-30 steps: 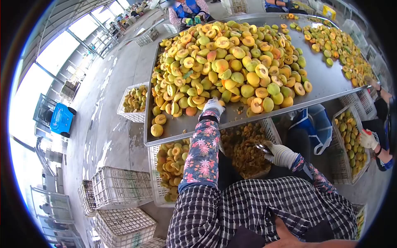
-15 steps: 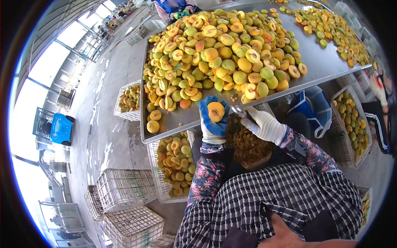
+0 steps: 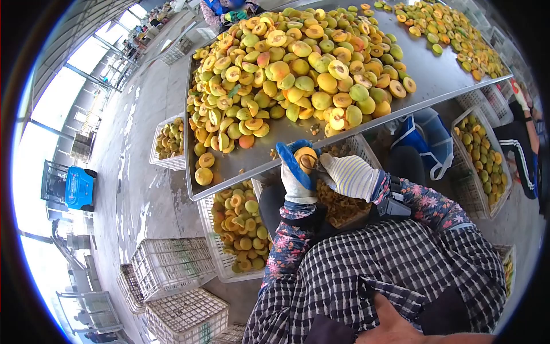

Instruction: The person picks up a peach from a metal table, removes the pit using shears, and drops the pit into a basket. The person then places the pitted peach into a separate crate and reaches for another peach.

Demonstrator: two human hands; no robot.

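Observation:
My left hand (image 3: 299, 182), in a white glove with a blue palm, is closed around a yellow peach half (image 3: 306, 156), its cut face turned up. My right hand (image 3: 350, 175), in a striped white glove, is closed and pressed against that cut face. The metal pitting tool in it is now almost wholly hidden by the fingers. Both hands are just off the near edge of a metal table (image 3: 452, 77), where a large heap of halved peaches (image 3: 275, 86) lies. Below my hands a crate holds brown scraps (image 3: 338, 209).
At my left stands a crate of peach halves (image 3: 243, 229), with stacked white crates (image 3: 172, 266) nearby. A blue bag (image 3: 432, 137) and a fruit crate (image 3: 481, 163) are at the right. Across the table another person's gloved hand (image 3: 234, 16) shows. A blue forklift (image 3: 79, 188) stands far left.
My right hand has moved left and brought the tool onto the peach half, which has tilted toward it. The view has shifted slightly.

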